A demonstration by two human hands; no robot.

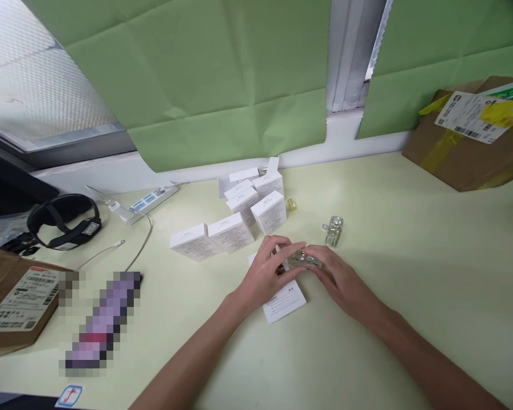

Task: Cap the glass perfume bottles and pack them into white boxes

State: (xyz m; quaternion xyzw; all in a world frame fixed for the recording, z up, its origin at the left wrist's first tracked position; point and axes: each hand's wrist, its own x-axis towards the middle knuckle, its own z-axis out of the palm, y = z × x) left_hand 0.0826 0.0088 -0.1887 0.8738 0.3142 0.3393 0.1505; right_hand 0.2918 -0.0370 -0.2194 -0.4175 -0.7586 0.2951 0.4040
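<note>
My left hand (268,269) and my right hand (336,277) meet over a small clear glass bottle (303,259), both gripping it just above a flat white box (284,300) that lies on the pale table (367,341). My left fingers curl over the bottle's left end and also touch the open end of the white box. A second glass bottle (334,230) stands upright just beyond my right hand. A small gold cap (291,204) lies farther back.
Several white boxes (239,216) cluster behind my hands. A cardboard parcel (470,134) sits at the back right, another (12,302) at the left edge. A black headband device (64,222), a power strip (147,200) and a cable lie at the left.
</note>
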